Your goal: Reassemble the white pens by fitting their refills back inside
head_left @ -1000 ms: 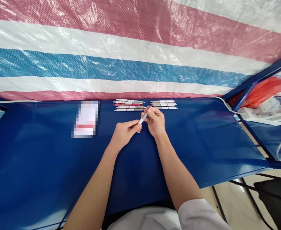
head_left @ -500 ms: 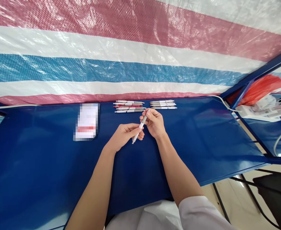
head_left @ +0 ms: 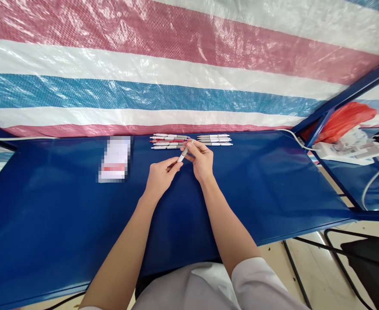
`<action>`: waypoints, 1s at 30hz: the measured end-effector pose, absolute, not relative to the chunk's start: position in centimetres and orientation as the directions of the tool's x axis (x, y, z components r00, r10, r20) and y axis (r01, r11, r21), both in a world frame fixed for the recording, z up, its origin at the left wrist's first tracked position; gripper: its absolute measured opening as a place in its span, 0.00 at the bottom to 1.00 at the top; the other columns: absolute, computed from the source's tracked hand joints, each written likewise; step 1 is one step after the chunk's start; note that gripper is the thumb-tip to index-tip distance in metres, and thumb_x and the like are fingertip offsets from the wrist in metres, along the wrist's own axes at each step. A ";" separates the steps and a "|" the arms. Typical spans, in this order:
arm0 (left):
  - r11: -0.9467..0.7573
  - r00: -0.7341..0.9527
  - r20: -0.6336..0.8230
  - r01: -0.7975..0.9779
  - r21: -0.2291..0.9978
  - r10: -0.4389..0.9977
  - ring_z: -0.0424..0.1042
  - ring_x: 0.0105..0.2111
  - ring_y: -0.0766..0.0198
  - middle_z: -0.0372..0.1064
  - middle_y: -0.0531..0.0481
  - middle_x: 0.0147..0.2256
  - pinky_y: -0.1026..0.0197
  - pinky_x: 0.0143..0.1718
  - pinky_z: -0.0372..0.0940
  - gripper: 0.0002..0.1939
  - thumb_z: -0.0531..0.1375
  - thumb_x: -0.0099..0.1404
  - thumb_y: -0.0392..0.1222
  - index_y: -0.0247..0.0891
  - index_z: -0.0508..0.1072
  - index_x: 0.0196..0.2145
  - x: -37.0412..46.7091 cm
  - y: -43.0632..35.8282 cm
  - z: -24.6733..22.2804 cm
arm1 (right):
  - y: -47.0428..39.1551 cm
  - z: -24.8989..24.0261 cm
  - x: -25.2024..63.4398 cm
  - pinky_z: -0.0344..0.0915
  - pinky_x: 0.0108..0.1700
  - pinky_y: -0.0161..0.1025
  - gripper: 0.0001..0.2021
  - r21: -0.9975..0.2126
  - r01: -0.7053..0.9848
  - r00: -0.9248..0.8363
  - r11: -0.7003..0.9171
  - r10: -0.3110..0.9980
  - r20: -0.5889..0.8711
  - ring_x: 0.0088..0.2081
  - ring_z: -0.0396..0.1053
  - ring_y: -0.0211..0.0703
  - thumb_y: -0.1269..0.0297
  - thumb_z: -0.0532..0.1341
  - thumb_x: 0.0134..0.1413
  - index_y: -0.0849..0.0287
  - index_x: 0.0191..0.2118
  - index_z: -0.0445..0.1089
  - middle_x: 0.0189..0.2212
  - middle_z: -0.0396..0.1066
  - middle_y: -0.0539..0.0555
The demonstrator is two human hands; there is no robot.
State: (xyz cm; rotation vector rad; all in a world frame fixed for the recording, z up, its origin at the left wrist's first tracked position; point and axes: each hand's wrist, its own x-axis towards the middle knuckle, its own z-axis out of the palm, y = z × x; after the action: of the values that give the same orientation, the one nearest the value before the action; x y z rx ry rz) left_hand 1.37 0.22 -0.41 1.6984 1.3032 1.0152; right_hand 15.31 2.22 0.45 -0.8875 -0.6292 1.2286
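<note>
Between my two hands is a white pen [head_left: 181,157] with a grey grip, held at a slant above the blue table [head_left: 241,185]. My left hand [head_left: 161,176] is closed around its lower white barrel, which the fingers mostly cover. At the upper end, my right hand [head_left: 203,158] pinches the grey grip near the tip. Just beyond my hands lie two groups of pens: a left group [head_left: 165,147] of white pens with a red one among them, and a right group [head_left: 215,139] of white and grey pens.
A blurred white phone-like rectangle [head_left: 114,157] with a red band lies left of the pens. Behind the table hangs a striped plastic sheet [head_left: 163,97]. To the right are a blue frame post [head_left: 320,127], a red plastic bag [head_left: 346,120] and white cables [head_left: 372,185].
My left hand has closed further over the pen's lower barrel, so less of it shows. Both hands sit slightly further left and higher in view, and the camera has shifted a little.
</note>
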 end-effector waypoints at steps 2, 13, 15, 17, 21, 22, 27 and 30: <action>-0.219 0.126 0.184 0.382 0.898 0.975 0.79 0.36 0.58 0.80 0.51 0.34 0.59 0.43 0.72 0.12 0.61 0.64 0.47 0.40 0.78 0.42 1.8 0.0 -0.2 | 2.0 0.9 15.4 0.76 0.39 0.38 0.14 -0.854 -0.513 0.249 0.087 0.967 -0.052 0.38 0.78 0.42 0.56 0.71 0.43 0.56 0.37 0.77 0.36 0.80 0.50; 0.009 -0.061 -0.040 -0.446 0.895 0.997 0.77 0.48 0.54 0.79 0.43 0.41 0.47 0.54 0.68 0.14 0.65 0.63 0.47 0.38 0.66 0.40 4.2 0.6 1.9 | 0.0 1.5 17.3 0.75 0.36 0.37 0.14 -0.988 -0.089 0.277 0.123 0.956 0.094 0.41 0.76 0.44 0.51 0.65 0.52 0.55 0.38 0.77 0.37 0.78 0.52; 0.038 -0.073 -0.089 -0.518 0.854 0.993 0.76 0.49 0.56 0.79 0.43 0.41 0.48 0.56 0.66 0.12 0.65 0.64 0.45 0.39 0.66 0.39 5.0 0.5 2.0 | -0.2 1.2 17.4 0.75 0.36 0.38 0.14 -0.990 0.008 0.226 0.139 0.964 0.137 0.41 0.76 0.44 0.51 0.65 0.52 0.54 0.39 0.77 0.39 0.78 0.51; 0.049 -0.092 -0.121 -0.562 0.826 0.988 0.77 0.48 0.57 0.79 0.44 0.41 0.49 0.57 0.65 0.10 0.63 0.66 0.43 0.39 0.65 0.38 5.7 0.3 2.0 | -0.3 0.7 17.4 0.75 0.37 0.38 0.14 -0.985 0.052 0.169 0.162 0.971 0.168 0.41 0.76 0.44 0.52 0.66 0.51 0.53 0.41 0.76 0.42 0.78 0.51; 0.063 -0.089 -0.145 -0.601 0.797 0.985 0.77 0.48 0.57 0.79 0.43 0.41 0.49 0.58 0.64 0.09 0.63 0.66 0.42 0.39 0.66 0.37 6.1 0.0 2.0 | 0.0 0.0 17.4 0.75 0.36 0.38 0.13 -0.987 0.012 0.163 0.160 0.973 0.160 0.39 0.75 0.44 0.53 0.68 0.49 0.52 0.40 0.77 0.40 0.78 0.50; 0.066 -0.082 -0.145 -0.610 0.790 0.986 0.77 0.48 0.57 0.79 0.43 0.41 0.49 0.57 0.64 0.09 0.64 0.65 0.42 0.39 0.67 0.38 5.9 0.0 2.0 | 0.0 -0.1 17.4 0.75 0.35 0.38 0.13 -0.989 -0.010 0.170 0.150 0.975 0.146 0.38 0.75 0.43 0.53 0.68 0.48 0.53 0.39 0.77 0.39 0.78 0.50; -0.012 -0.181 -0.135 -0.640 0.769 0.974 0.77 0.45 0.58 0.79 0.46 0.39 0.51 0.53 0.68 0.11 0.66 0.62 0.47 0.39 0.72 0.36 4.6 0.1 2.2 | 0.0 0.4 17.5 0.75 0.32 0.35 0.15 -0.978 -0.175 0.203 0.110 0.976 0.074 0.35 0.73 0.39 0.56 0.71 0.43 0.54 0.39 0.77 0.37 0.77 0.50; -0.008 -0.183 -0.136 -0.623 0.782 0.974 0.76 0.45 0.57 0.78 0.46 0.39 0.51 0.51 0.68 0.13 0.68 0.59 0.49 0.38 0.74 0.35 4.3 0.2 1.9 | 0.1 0.7 17.0 0.76 0.34 0.35 0.16 -0.936 -0.344 0.218 0.074 0.976 -0.003 0.36 0.73 0.38 0.56 0.71 0.43 0.54 0.40 0.76 0.34 0.75 0.48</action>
State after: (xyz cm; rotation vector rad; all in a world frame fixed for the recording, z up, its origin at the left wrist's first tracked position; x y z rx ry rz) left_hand 4.27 0.19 1.91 0.5406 0.8746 1.5579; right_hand 17.05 0.05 0.72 -1.0141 -0.8092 1.1734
